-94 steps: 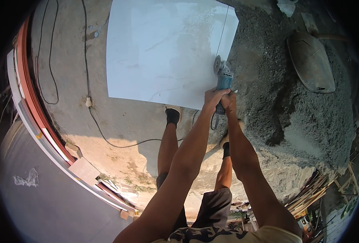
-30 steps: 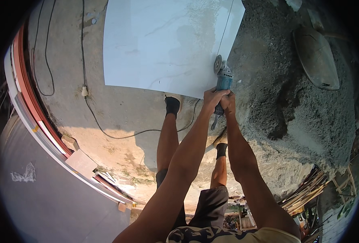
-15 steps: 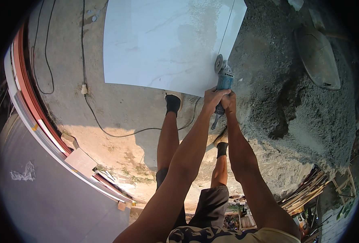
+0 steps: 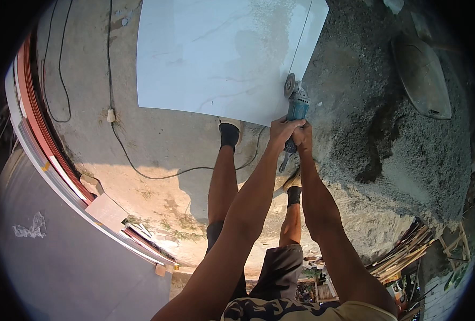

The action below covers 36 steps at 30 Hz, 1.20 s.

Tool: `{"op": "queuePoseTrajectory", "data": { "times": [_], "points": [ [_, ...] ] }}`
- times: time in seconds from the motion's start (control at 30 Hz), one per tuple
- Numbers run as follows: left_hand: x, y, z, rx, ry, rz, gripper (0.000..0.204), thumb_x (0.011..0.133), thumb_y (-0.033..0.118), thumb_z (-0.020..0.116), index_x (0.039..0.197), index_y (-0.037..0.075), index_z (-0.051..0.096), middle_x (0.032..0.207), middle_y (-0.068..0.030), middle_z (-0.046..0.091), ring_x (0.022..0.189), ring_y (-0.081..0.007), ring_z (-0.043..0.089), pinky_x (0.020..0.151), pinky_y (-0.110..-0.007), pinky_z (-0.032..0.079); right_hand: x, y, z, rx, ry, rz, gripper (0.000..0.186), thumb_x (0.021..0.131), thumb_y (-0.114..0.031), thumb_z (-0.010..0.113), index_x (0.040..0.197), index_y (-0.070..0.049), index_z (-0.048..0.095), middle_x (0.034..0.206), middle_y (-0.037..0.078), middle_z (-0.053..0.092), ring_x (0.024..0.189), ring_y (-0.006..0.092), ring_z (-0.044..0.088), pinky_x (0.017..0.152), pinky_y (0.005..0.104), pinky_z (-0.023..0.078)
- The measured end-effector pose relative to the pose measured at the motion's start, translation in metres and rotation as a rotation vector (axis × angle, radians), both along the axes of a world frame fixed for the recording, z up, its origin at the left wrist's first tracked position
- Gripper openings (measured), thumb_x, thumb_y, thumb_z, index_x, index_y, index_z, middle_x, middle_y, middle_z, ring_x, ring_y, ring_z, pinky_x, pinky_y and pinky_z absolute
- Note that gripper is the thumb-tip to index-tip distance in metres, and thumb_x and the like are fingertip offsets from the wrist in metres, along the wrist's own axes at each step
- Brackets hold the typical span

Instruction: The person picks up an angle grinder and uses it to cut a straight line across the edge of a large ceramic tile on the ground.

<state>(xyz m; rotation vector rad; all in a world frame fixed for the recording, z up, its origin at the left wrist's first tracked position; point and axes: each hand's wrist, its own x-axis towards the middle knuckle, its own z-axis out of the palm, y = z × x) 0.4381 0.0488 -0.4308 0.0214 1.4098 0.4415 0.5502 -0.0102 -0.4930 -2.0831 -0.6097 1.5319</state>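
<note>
Both of my hands are closed round the body of a teal angle grinder (image 4: pixel 298 108). My left hand (image 4: pixel 284 130) wraps it from the left, and my right hand (image 4: pixel 303 136) grips it from the right. The grinder's round disc (image 4: pixel 290 84) stands on edge at the near right part of a large white slab (image 4: pixel 194 64) with faint veins. From the disc a thin dark line (image 4: pixel 301 37) runs away along the slab, close to its right edge. Pale dust or wetness marks the slab left of that line. The grinder's rear end shows below my hands.
A black power cord (image 4: pixel 184 172) loops across the concrete to a pale connector (image 4: pixel 111 115) on the left. My feet stand at the slab's near edge. Grey sand (image 4: pixel 350 155) heaps on the right, with a shallow pan (image 4: pixel 422 77) on it. Wood strips (image 4: pixel 406 249) lie at lower right.
The grinder and both hands stay almost where they were at the slab's near right part. Only a very slight shift of the view shows.
</note>
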Motion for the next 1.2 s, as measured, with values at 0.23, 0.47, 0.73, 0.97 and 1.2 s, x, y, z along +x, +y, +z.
{"op": "queuePoseTrajectory", "data": {
  "times": [0.23,0.47,0.73,0.97,1.2],
  "points": [
    [-0.002,-0.006,0.004,-0.004,0.007,0.011,0.034,0.072,0.015,0.083,0.098,-0.003,0.073,0.089,-0.0096,0.072,0.077,-0.0152,0.064,0.07,-0.031,0.051,-0.005,-0.003,0.008,-0.054,-0.047,0.013,0.038,0.077,-0.027,0.07,0.095,0.006,0.065,0.085,0.016,0.07,0.077,0.0197,0.064,0.07,0.0379,0.052],
    [-0.005,-0.018,0.0,0.035,0.008,0.025,0.032,0.071,0.014,0.084,0.096,-0.003,0.073,0.089,-0.009,0.072,0.077,-0.0161,0.064,0.071,-0.031,0.051,-0.009,-0.015,0.006,-0.01,0.015,-0.032,0.038,0.076,-0.026,0.071,0.093,0.007,0.066,0.084,0.014,0.07,0.076,0.0186,0.064,0.07,0.0363,0.052],
    [-0.003,-0.031,-0.003,0.036,-0.011,0.046,0.032,0.071,0.012,0.084,0.095,-0.005,0.073,0.09,-0.0105,0.071,0.078,-0.0164,0.065,0.071,-0.032,0.051,-0.008,-0.026,0.009,-0.021,-0.033,0.014,0.03,0.08,-0.021,0.068,0.096,0.004,0.065,0.084,0.01,0.068,0.069,0.0167,0.062,0.062,0.0344,0.051],
    [-0.004,-0.037,-0.009,0.003,0.003,0.038,0.034,0.071,0.014,0.084,0.097,-0.005,0.073,0.089,-0.0113,0.072,0.076,-0.0163,0.066,0.071,-0.032,0.051,-0.014,-0.02,0.023,-0.035,0.011,0.011,0.03,0.08,-0.021,0.068,0.096,0.005,0.065,0.083,0.011,0.068,0.069,0.017,0.062,0.062,0.035,0.051],
    [-0.003,-0.034,-0.003,-0.009,0.004,0.011,0.035,0.072,0.015,0.084,0.099,-0.003,0.074,0.089,-0.0099,0.073,0.076,-0.0149,0.065,0.07,-0.031,0.051,-0.009,-0.023,0.021,-0.02,-0.009,0.029,0.029,0.081,-0.02,0.067,0.094,0.005,0.065,0.083,0.01,0.068,0.069,0.0162,0.061,0.062,0.035,0.051]
  ]
}}
